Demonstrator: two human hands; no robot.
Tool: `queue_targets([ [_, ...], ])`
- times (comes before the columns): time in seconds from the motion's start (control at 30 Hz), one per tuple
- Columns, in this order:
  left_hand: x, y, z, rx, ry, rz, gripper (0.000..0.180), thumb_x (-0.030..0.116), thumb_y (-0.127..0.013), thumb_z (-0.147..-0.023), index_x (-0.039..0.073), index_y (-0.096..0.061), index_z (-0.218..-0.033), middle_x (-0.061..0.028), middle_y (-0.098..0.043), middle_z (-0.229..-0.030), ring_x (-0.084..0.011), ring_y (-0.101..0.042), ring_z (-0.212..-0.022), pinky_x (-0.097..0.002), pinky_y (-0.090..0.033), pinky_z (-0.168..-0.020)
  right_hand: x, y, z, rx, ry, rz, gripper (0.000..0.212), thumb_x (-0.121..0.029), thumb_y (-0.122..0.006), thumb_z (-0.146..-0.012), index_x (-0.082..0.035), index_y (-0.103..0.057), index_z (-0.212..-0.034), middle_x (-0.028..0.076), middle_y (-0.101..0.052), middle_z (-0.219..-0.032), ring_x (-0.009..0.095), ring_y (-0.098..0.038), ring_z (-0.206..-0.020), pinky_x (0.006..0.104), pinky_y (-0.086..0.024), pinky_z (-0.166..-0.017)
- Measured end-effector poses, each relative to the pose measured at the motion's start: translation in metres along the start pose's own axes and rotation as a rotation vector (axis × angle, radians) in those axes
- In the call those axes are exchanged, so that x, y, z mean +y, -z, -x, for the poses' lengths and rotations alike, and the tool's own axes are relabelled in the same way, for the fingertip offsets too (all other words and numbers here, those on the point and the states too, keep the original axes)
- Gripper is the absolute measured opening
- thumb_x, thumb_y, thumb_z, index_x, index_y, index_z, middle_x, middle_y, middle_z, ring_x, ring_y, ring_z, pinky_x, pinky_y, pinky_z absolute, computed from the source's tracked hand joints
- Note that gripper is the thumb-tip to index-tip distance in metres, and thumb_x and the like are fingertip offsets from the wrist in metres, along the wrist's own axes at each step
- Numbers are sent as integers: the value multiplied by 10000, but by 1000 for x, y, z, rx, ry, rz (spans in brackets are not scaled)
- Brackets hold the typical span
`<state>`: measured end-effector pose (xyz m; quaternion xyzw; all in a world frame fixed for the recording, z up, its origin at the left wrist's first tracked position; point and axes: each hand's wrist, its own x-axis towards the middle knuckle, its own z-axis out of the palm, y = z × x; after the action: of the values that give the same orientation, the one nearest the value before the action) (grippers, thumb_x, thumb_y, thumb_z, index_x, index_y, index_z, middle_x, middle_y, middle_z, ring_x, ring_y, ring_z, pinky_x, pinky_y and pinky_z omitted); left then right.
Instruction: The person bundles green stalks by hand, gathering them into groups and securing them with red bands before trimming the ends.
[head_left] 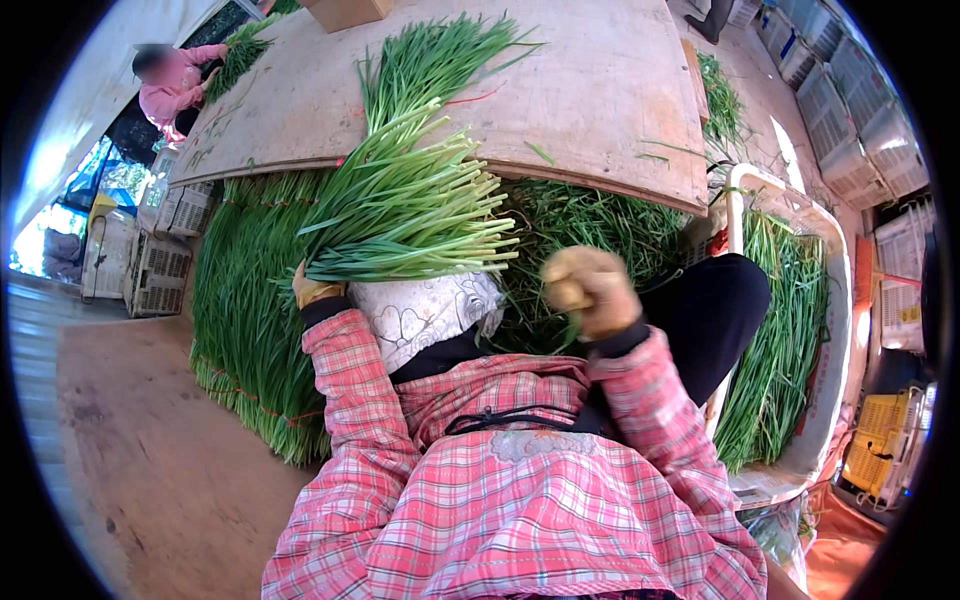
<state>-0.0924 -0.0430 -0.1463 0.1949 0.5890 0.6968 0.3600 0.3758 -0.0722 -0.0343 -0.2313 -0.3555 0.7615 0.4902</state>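
Note:
A thick bunch of garlic chives point(410, 215) lies across my lap, its pale cut stem ends toward the right. My left hand point(318, 287), in a tan glove, grips it from below at the leafy left side; most of the fingers are hidden under the leaves. Just right of the stem ends, my gloved right hand point(592, 290) is raised and apart from the bunch. It is blurred by motion, so its fingers cannot be read clearly. More chives point(430, 62) lie on the wooden board in front, partly behind the bunch. A white patterned cloth point(425, 315) covers my left thigh.
Stacked tied chives point(255, 300) stand at my left, and loose greens point(580, 225) lie under the board point(600, 90). A white crate point(840, 330) of chives is at my right. Another person point(172, 90) handles greens at the far left. Plastic crates point(860, 120) line the right.

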Motion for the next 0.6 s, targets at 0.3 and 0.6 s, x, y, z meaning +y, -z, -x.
queue_targets([
  [0.3,44,-60,43,130,269,436,416,277,-324,-892,19,-571,-1104,-146,-594,-1133,-332,-541,-1048,-489,-401,-935,-4,10,-63,-19,174,1073,581,-333,-675,-769,63,-522,-1165,194,-533,-1212,271,-526,-1099,339,-397,-955],
  [0.6,26,-32,31,14,25,163,326,166,-370,-886,-32,-557,-1066,-189,-612,-1046,-334,-596,-912,-456,-475,-849,-24,2,-41,176,-26,509,144,-69,-526,-866,4,-647,-896,3,-583,-683,53,-478,-579,177,-355,-529],
])
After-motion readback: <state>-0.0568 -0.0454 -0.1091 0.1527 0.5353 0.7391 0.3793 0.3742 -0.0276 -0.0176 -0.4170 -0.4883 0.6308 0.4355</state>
